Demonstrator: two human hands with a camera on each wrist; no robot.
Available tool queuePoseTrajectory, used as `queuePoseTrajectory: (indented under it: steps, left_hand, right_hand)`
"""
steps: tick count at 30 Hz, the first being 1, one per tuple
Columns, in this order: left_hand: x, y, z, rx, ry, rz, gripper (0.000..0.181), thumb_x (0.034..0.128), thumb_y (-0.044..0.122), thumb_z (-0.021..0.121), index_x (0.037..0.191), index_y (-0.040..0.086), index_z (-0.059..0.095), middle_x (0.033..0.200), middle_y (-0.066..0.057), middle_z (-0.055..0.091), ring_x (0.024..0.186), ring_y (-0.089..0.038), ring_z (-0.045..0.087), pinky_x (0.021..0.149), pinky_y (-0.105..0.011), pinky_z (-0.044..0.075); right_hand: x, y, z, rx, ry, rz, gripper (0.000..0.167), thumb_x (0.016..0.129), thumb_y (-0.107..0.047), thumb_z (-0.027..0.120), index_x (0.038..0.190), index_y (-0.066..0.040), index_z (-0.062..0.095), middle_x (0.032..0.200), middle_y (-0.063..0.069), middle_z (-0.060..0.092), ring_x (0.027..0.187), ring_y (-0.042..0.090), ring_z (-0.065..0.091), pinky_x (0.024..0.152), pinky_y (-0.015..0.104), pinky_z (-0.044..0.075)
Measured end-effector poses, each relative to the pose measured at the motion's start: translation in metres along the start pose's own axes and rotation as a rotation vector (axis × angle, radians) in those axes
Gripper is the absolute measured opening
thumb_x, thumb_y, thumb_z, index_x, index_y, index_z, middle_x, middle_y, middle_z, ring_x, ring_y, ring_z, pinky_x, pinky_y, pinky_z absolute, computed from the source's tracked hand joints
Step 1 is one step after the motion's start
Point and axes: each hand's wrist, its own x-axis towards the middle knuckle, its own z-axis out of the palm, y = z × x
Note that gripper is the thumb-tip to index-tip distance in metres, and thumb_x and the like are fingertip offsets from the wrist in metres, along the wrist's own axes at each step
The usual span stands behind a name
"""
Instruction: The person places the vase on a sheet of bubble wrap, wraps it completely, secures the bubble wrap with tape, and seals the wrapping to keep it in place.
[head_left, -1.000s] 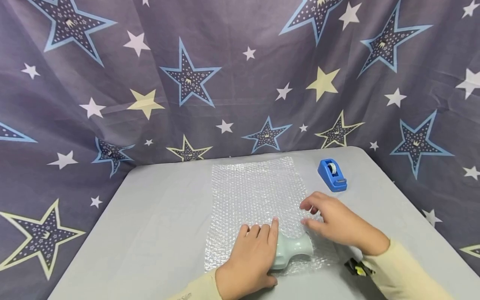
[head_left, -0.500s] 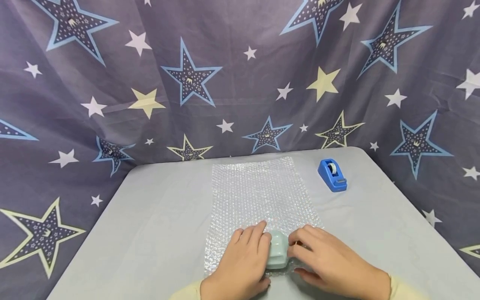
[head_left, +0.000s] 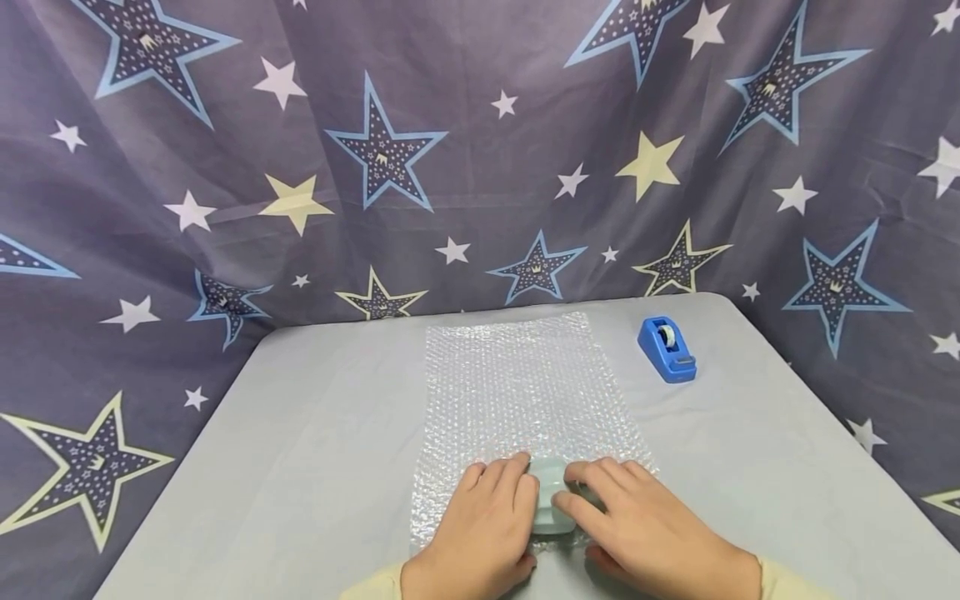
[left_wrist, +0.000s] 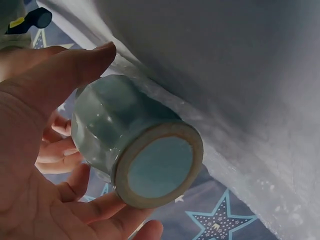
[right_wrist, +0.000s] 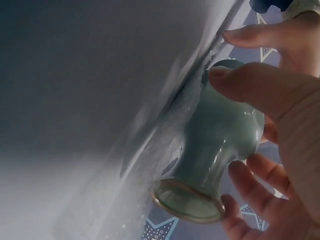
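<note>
A pale green glazed vase [head_left: 551, 498] lies on its side near the front end of a bubble wrap sheet [head_left: 517, 383]. From the left, my left hand [head_left: 480, 525] holds the vase's body, its thumb on the near side and fingers on the far side. My right hand [head_left: 648, 525] curls round the neck end and hides it in the head view. The left wrist view shows the round base [left_wrist: 160, 167] turned outward. In the right wrist view the flared mouth [right_wrist: 190, 202] sticks out past my fingers.
A blue tape dispenser [head_left: 667, 350] stands at the back right of the grey-covered table [head_left: 322, 450]. Behind the table hangs a dark star-patterned cloth [head_left: 465, 167]. The bubble wrap stretches away from the vase toward the table's far edge.
My right hand has come down and left from above the wrap's right side onto the vase's neck. My left hand has shifted slightly left along the body.
</note>
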Motion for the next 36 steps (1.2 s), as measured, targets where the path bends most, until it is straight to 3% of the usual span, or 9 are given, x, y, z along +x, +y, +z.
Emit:
queuePoseTrajectory:
  steps: [4, 11, 18, 23, 28, 31, 36]
  left_hand:
    - [0.0, 0.0, 0.0, 0.015, -0.022, -0.011, 0.075, 0.0644, 0.05, 0.091, 0.113, 0.008, 0.051, 0.13, -0.012, 0.061, 0.11, -0.024, 0.063, 0.087, -0.036, 0.045]
    - [0.001, -0.001, 0.001, 0.054, -0.021, -0.008, 0.076, 0.0618, 0.051, 0.09, 0.111, 0.008, 0.052, 0.124, -0.01, 0.063, 0.104, -0.022, 0.063, 0.084, -0.034, 0.044]
    - [0.005, 0.001, 0.003, 0.104, 0.023, -0.006, 0.065, 0.0634, 0.049, 0.087, 0.104, 0.011, 0.052, 0.116, -0.008, 0.065, 0.097, -0.022, 0.065, 0.081, -0.034, 0.044]
    - [0.005, 0.001, 0.004, 0.123, 0.062, -0.001, 0.056, 0.0659, 0.043, 0.084, 0.1, 0.012, 0.052, 0.105, -0.005, 0.065, 0.083, -0.018, 0.064, 0.075, -0.032, 0.042]
    - [0.006, -0.001, 0.003, 0.108, 0.066, 0.007, 0.049, 0.0661, 0.039, 0.08, 0.095, 0.014, 0.05, 0.088, 0.001, 0.057, 0.067, -0.013, 0.052, 0.068, -0.03, 0.038]
    - [0.008, -0.002, 0.003, 0.101, 0.06, 0.005, 0.05, 0.0648, 0.042, 0.079, 0.093, 0.015, 0.048, 0.082, 0.004, 0.05, 0.064, -0.013, 0.047, 0.067, -0.031, 0.037]
    - [0.01, -0.003, 0.003, 0.127, 0.042, 0.003, 0.067, 0.0613, 0.059, 0.084, 0.096, 0.014, 0.049, 0.084, 0.003, 0.05, 0.067, -0.014, 0.049, 0.068, -0.033, 0.038]
  right_hand:
    - [0.0, -0.002, 0.002, -0.008, -0.028, 0.037, 0.073, 0.064, -0.023, 0.089, 0.131, -0.018, 0.06, 0.129, 0.002, 0.057, 0.111, 0.019, 0.055, 0.087, 0.042, 0.048]
    - [0.002, -0.007, 0.007, -0.088, -0.071, 0.081, 0.077, 0.063, -0.032, 0.092, 0.131, -0.017, 0.059, 0.129, 0.006, 0.057, 0.107, 0.025, 0.057, 0.08, 0.045, 0.048]
    - [0.007, -0.01, 0.009, -0.149, -0.084, 0.089, 0.077, 0.063, -0.035, 0.093, 0.129, -0.014, 0.058, 0.125, 0.008, 0.057, 0.101, 0.027, 0.057, 0.077, 0.045, 0.048]
    - [0.009, -0.011, 0.013, -0.174, -0.072, 0.097, 0.069, 0.066, -0.03, 0.088, 0.126, -0.012, 0.058, 0.122, 0.009, 0.057, 0.093, 0.027, 0.056, 0.07, 0.043, 0.048]
    - [0.011, -0.011, 0.017, -0.172, -0.044, 0.113, 0.061, 0.067, -0.028, 0.085, 0.12, -0.012, 0.059, 0.119, 0.009, 0.057, 0.091, 0.027, 0.056, 0.067, 0.042, 0.047]
    - [0.012, -0.009, 0.017, -0.164, -0.034, 0.117, 0.06, 0.067, -0.029, 0.086, 0.118, -0.013, 0.059, 0.119, 0.008, 0.057, 0.093, 0.026, 0.057, 0.069, 0.042, 0.048]
    - [0.015, -0.006, 0.016, -0.148, -0.029, 0.113, 0.059, 0.067, -0.031, 0.086, 0.117, -0.014, 0.06, 0.119, 0.007, 0.058, 0.094, 0.023, 0.057, 0.069, 0.04, 0.049]
